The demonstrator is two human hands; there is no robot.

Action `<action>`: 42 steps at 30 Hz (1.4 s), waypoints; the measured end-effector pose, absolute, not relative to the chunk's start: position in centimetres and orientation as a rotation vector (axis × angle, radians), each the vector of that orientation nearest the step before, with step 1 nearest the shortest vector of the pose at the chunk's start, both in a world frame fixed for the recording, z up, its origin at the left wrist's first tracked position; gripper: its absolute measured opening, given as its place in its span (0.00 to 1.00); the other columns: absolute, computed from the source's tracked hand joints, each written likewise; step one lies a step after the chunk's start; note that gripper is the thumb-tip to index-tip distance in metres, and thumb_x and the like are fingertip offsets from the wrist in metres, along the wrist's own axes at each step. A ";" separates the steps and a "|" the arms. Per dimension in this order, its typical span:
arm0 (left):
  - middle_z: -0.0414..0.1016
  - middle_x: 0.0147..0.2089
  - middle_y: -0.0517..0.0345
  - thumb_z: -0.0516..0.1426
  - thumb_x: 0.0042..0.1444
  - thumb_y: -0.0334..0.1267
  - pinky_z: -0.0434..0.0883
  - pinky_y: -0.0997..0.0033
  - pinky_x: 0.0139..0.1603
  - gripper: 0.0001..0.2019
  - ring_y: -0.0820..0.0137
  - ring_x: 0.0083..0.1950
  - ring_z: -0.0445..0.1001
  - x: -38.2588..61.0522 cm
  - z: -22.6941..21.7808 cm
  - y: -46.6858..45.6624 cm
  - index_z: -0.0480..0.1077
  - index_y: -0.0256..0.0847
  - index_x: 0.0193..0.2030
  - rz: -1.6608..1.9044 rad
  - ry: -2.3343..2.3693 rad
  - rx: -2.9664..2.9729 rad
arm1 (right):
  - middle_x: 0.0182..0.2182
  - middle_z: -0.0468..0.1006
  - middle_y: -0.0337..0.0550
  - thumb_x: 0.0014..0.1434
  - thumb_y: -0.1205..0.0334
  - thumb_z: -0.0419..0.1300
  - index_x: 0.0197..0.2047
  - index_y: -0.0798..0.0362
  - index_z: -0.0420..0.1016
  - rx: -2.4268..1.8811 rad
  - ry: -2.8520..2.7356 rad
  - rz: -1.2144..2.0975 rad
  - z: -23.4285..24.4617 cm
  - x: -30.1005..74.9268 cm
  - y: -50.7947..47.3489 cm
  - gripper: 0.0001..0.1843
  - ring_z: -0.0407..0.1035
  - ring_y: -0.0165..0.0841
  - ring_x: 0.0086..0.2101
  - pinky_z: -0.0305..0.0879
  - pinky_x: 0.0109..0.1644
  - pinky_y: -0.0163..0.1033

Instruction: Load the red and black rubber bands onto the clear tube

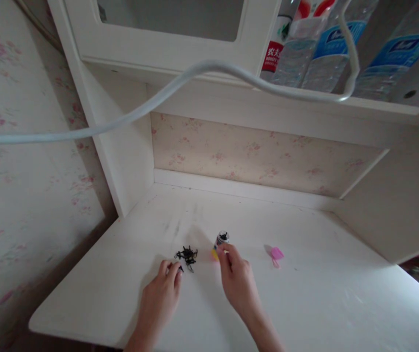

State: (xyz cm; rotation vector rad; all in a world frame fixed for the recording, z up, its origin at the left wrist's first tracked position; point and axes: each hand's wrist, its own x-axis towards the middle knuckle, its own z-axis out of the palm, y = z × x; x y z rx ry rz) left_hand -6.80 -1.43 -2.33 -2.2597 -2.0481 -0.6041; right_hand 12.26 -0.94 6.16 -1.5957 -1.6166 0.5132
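A loose pile of small black looped pieces (187, 256) lies on the white tabletop; their exact kind is too small to tell. Just in front of it, my left hand (163, 286) is closed in a pinch, with a small black piece (181, 268) at its fingertips. To the right stands a small clear jar (221, 238) with black pieces showing at its open mouth and yellow and pink near its base. My right hand (239, 278) is pinched closed against the jar's near side in this view. Whatever is between those fingers is hidden. Farther right lies a pink cap-like piece with a strap (276, 253).
A pale cable (139, 110) crosses the upper view in front of the cabinet (165, 46). Several plastic bottles (326, 54) fill the shelf at upper right. Low side panels and a floral back wall (253, 151) bound the tabletop (304, 303).
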 end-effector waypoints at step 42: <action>0.71 0.41 0.53 0.48 0.62 0.38 0.68 0.74 0.30 0.09 0.71 0.34 0.73 -6.9 -1.7 -2.6 0.68 0.41 0.41 -0.791 -2.089 -2.067 | 0.18 0.68 0.35 0.62 0.52 0.47 0.38 0.49 0.75 -1.704 -1.677 0.655 -1.5 15.3 -3.8 0.17 0.62 0.29 0.21 0.52 0.27 0.31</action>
